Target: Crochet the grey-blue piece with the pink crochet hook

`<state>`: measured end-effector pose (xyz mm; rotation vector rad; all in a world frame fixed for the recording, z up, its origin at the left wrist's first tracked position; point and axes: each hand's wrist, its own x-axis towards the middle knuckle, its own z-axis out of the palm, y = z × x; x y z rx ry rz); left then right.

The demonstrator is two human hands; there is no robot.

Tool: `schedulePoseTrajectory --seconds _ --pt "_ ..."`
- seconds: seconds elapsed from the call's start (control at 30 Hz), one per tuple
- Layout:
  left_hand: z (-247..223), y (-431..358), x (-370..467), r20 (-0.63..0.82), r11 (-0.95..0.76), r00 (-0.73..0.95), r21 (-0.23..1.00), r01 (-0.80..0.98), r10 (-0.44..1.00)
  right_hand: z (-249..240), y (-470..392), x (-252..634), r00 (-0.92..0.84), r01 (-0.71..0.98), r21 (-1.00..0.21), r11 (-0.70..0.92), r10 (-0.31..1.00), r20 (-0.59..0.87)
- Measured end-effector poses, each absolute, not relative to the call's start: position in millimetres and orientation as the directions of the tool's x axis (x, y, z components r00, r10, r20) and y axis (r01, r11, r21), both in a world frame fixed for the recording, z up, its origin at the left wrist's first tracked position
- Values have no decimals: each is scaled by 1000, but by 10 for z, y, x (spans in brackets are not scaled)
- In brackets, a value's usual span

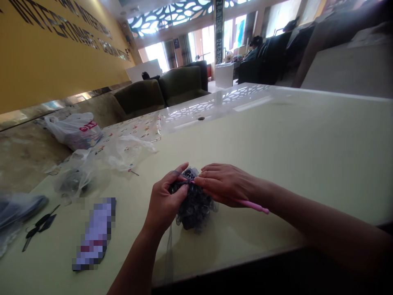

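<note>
Head view: two hands' fingers (183, 189) clenched on one crochet bundle (194, 205), one pink hook (251, 205).

Two bare forearms come in from the lower edge of the view, above the near rim of the pale yellow glossy table (276, 164). No sleeve, cuff, watch or bracelet shows on either arm. The left hand (164, 200) is uncovered, with no glove and no ring that can be made out. The right hand (225, 184) is likewise ungloved, its fingers slim, the nails short and plain; finer detail is too blurred to tell.
</note>
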<state>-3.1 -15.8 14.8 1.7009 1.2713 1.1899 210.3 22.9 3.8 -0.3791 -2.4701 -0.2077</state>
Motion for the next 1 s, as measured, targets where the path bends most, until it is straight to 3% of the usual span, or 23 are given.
schedulePoseTrajectory --seconds 0.27,0.57,0.73,1.0 --pt "108 -154 -7 275 -273 45 896 350 960 -86 218 2017 -724 389 123 913 221 653" --pt "49 -170 48 432 -399 42 785 474 901 -89 157 1945 -688 464 188 866 218 693" --pt "44 -150 62 376 -324 -38 842 432 926 -106 194 1931 -632 471 173 865 194 750" --pt "28 -149 85 327 -266 -96 880 394 940 -117 191 1910 -665 476 181 860 218 714"
